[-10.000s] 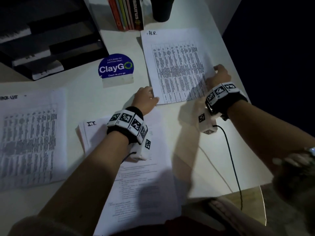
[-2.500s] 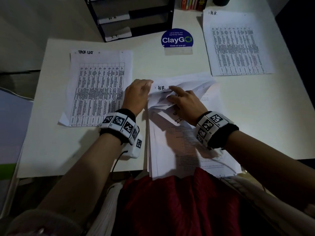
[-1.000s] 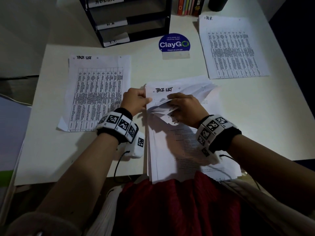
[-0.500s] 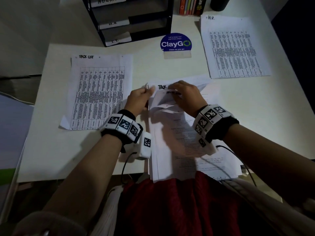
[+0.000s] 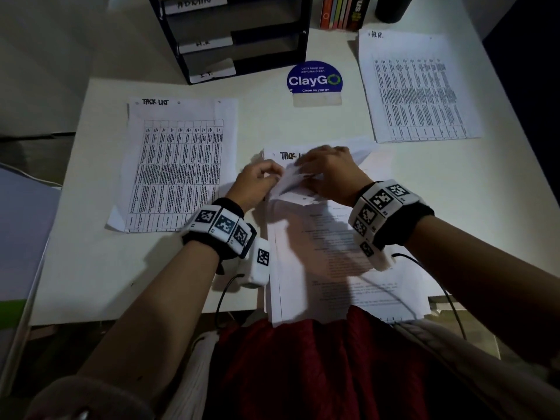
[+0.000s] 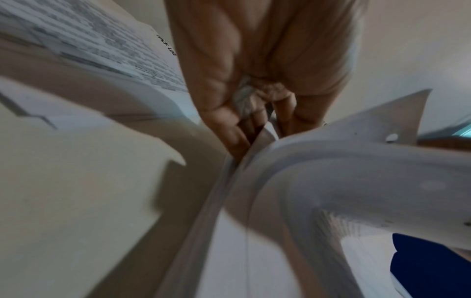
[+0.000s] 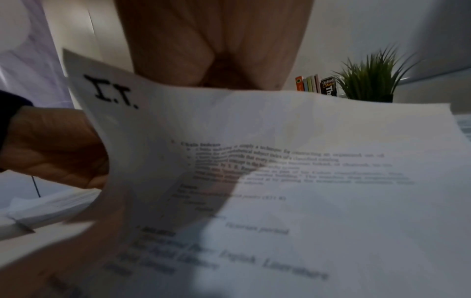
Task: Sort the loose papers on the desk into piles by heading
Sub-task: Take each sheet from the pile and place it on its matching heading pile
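Both hands have slid further up the unsorted stack (image 5: 318,259), lifting more corners. Left hand (image 5: 257,183) pinches curled sheets; right hand (image 5: 330,174) grips them too. Only the right wrist view shows the "I.T." sheet (image 7: 254,161).

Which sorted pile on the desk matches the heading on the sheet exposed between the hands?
The TASK LIST pile, left of the left hand; the far-right pile reads H.R.

The unsorted stack (image 5: 333,268) lies at the near edge of the surface (image 5: 91,268), overhanging it; the task-list pile (image 5: 178,165) lies to its left, the H.R. pile (image 5: 421,86) far right; between those, further back, sits the ClayGo sign (image 5: 315,81); behind stand the tray rack (image 5: 230,34) and, right of it, the books (image 5: 342,10)
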`<state>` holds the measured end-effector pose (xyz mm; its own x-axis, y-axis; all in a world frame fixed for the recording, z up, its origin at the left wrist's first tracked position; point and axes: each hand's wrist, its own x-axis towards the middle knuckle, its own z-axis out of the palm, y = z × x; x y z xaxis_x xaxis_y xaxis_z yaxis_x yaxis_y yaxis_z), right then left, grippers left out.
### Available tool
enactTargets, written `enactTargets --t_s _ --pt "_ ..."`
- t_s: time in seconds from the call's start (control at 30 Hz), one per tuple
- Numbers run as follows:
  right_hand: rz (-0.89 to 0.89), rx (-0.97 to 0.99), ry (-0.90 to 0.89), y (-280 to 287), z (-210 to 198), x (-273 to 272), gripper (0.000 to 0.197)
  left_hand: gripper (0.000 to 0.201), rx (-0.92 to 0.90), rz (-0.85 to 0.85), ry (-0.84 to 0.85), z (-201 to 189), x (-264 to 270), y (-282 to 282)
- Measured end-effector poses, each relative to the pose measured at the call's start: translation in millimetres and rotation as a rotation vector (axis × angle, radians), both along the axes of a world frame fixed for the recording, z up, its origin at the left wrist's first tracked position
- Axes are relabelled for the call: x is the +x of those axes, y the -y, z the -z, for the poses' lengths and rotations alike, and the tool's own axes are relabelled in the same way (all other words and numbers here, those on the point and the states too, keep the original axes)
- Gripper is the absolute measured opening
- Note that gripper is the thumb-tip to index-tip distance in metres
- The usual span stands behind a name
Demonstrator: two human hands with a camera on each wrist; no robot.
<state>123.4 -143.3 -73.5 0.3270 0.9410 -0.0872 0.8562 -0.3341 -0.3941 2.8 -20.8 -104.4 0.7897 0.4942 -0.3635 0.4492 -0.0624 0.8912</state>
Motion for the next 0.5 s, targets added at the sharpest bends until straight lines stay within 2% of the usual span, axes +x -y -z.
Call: enactTargets --t_s 0.1,0.2,0.37,0.43,0.5 --pt "0.009 0.028 -0.041 -1 3 -2 0.024 0.018 0.052 0.101 -0.023 -2 8 4" --pt "-0.005 0.050 -0.007 -3 4 -4 0.017 0.028 0.219 0.005 0.024 -23 22 3" --pt "-0.009 -0.103 0.076 -7 7 2 0.019 0.037 0.337 -0.116 0.328 -94 43 -21" --pt "0.013 -0.107 0.092 -6 10 1 0.025 0.044 0.381 -0.116 0.435 -112 45 -31" --pt "0.039 -0.082 0.117 -4 7 0 0.032 0.060 0.416 -0.105 0.516 -114 44 -36"
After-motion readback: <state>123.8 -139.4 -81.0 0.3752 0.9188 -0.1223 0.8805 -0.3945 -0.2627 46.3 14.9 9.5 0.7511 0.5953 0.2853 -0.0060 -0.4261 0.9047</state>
